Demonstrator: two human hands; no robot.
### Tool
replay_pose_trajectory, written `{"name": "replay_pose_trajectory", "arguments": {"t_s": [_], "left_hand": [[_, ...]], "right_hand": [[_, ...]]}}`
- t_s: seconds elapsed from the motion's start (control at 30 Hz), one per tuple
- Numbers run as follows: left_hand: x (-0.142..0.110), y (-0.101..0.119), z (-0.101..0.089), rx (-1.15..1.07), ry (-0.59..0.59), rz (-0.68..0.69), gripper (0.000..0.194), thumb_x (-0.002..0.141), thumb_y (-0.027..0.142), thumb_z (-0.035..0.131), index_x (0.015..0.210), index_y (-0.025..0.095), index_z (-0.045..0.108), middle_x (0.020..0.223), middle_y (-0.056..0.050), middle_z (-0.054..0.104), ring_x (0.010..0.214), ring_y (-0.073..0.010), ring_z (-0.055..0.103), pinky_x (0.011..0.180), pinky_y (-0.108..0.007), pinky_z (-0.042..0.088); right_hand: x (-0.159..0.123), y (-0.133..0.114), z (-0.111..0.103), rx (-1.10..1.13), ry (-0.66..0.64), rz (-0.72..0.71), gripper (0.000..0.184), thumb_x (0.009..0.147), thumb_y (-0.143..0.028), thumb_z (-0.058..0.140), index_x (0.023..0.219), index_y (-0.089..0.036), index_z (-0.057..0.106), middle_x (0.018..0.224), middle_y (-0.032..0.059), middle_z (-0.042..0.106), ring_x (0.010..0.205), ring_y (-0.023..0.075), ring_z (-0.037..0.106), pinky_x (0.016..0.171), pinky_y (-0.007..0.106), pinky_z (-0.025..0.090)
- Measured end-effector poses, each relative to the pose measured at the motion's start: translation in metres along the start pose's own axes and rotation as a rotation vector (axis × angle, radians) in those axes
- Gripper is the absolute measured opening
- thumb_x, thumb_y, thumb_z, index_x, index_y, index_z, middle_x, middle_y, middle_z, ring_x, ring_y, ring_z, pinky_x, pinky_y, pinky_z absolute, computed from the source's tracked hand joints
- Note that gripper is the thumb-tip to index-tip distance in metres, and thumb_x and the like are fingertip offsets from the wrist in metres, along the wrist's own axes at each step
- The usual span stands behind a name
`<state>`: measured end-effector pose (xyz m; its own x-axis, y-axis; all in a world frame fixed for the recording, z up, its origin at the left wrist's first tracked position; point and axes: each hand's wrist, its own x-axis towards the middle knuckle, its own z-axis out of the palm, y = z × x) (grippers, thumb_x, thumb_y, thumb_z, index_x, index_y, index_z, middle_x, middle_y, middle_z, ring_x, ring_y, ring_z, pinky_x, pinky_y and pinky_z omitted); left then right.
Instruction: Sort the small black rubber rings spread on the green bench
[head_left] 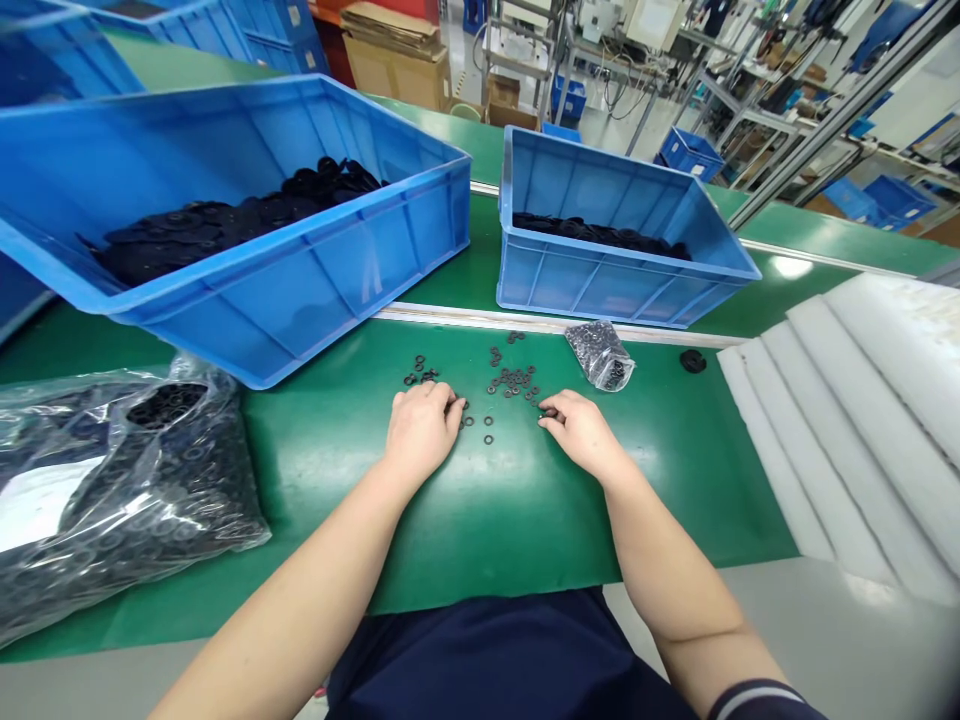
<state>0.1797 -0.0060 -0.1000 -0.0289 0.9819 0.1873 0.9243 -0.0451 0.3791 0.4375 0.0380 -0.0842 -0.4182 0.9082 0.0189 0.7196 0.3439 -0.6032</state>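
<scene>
My left hand [424,430] rests on the green bench mat [330,540], its fingers [453,405] curled down among small black rings [510,382]. My right hand [585,435] lies just beside them, its fingertips [549,417] drawn together at the rings' edge. I cannot tell whether either hand has hold of a ring. The rings lie scattered between my hands, near a small clear bag [600,355] of them, below two blue plastic crates [622,275].

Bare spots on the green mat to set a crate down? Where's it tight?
Bare green mat runs between the hands and the near edge. A second patch lies between the right hand, the small washer bag and the white foam sheets. Tight: the loose black washers around the left hand, and the left side, with the large washer bag under the overhanging blue crate.
</scene>
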Motion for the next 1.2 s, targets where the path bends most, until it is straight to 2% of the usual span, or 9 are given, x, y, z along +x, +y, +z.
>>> {"name": "replay_pose_trajectory", "arguments": {"t_s": [0.17, 0.27, 0.43, 0.57, 0.67, 0.8, 1.0, 1.2], "left_hand": [[0.001, -0.01, 0.002, -0.188, 0.118, -0.006, 0.018, 0.095, 0.032, 0.05, 0.083, 0.021, 0.057, 0.075, -0.004, 0.062, 0.077, -0.0224, 0.061, 0.074, -0.035, 0.045], [0.0, -0.013, 0.002, -0.236, 0.142, 0.007, 0.019, 0.095, 0.034, 0.049, 0.085, 0.021, 0.059, 0.076, -0.003, 0.061, 0.076, -0.0212, 0.06, 0.075, -0.034, 0.047], [0.0, -0.019, -0.007, -0.309, 0.079, 0.073, 0.023, 0.094, 0.036, 0.051, 0.104, 0.019, 0.064, 0.095, -0.006, 0.062, 0.086, -0.0198, 0.061, 0.082, -0.034, 0.049], [0.0, -0.026, -0.017, -0.332, -0.096, 0.107, 0.043, 0.084, 0.046, 0.07, 0.12, 0.023, 0.063, 0.106, -0.004, 0.059, 0.082, -0.0177, 0.059, 0.08, -0.033, 0.05], [0.001, -0.028, -0.018, -0.326, -0.168, 0.103, 0.05, 0.078, 0.044, 0.077, 0.122, 0.025, 0.063, 0.112, -0.004, 0.058, 0.086, -0.0184, 0.059, 0.081, -0.033, 0.051], [0.002, -0.028, -0.015, -0.329, -0.165, 0.108, 0.047, 0.078, 0.042, 0.078, 0.119, 0.025, 0.064, 0.112, -0.004, 0.059, 0.093, -0.0207, 0.062, 0.086, -0.035, 0.052], [0.003, -0.029, -0.015, -0.36, -0.158, 0.128, 0.049, 0.076, 0.04, 0.08, 0.119, 0.024, 0.064, 0.114, -0.004, 0.06, 0.093, -0.0205, 0.063, 0.089, -0.035, 0.052], [0.004, -0.029, -0.013, -0.384, -0.137, 0.138, 0.044, 0.079, 0.042, 0.078, 0.116, 0.022, 0.065, 0.107, -0.004, 0.062, 0.092, -0.021, 0.064, 0.088, -0.035, 0.052]], "right_hand": [[0.0, -0.001, 0.0, -0.06, 0.008, -0.069, 0.015, 0.088, -0.009, 0.065, 0.094, -0.02, 0.074, 0.093, 0.0052, 0.067, 0.085, 0.0183, 0.063, 0.081, 0.032, 0.05], [0.0, -0.001, 0.003, -0.07, 0.029, -0.08, 0.013, 0.09, -0.013, 0.066, 0.097, -0.021, 0.074, 0.093, 0.0055, 0.068, 0.085, 0.0189, 0.064, 0.082, 0.032, 0.05], [0.0, -0.004, 0.007, -0.087, 0.03, -0.094, 0.014, 0.091, -0.015, 0.065, 0.099, -0.021, 0.074, 0.096, 0.0064, 0.068, 0.091, 0.0205, 0.064, 0.084, 0.032, 0.05], [0.001, -0.009, 0.012, -0.124, 0.024, -0.115, 0.012, 0.092, -0.016, 0.064, 0.097, -0.021, 0.074, 0.095, 0.0067, 0.068, 0.093, 0.0217, 0.064, 0.086, 0.033, 0.05], [0.002, -0.016, 0.019, -0.148, 0.017, -0.141, 0.012, 0.093, -0.016, 0.062, 0.094, -0.02, 0.073, 0.093, 0.0067, 0.068, 0.092, 0.0217, 0.063, 0.085, 0.033, 0.05], [0.003, -0.027, 0.03, -0.189, 0.017, -0.18, 0.01, 0.094, -0.019, 0.062, 0.095, -0.021, 0.072, 0.093, 0.0069, 0.067, 0.091, 0.0222, 0.063, 0.084, 0.033, 0.051], [0.007, -0.034, 0.038, -0.208, 0.029, -0.203, 0.013, 0.095, -0.019, 0.058, 0.096, -0.02, 0.071, 0.093, 0.0075, 0.067, 0.091, 0.0227, 0.063, 0.084, 0.034, 0.051], [0.009, -0.041, 0.046, -0.036, 0.065, -0.242, 0.013, 0.095, -0.021, 0.059, 0.097, -0.022, 0.072, 0.094, 0.006, 0.068, 0.085, 0.0193, 0.064, 0.081, 0.03, 0.053]]}}
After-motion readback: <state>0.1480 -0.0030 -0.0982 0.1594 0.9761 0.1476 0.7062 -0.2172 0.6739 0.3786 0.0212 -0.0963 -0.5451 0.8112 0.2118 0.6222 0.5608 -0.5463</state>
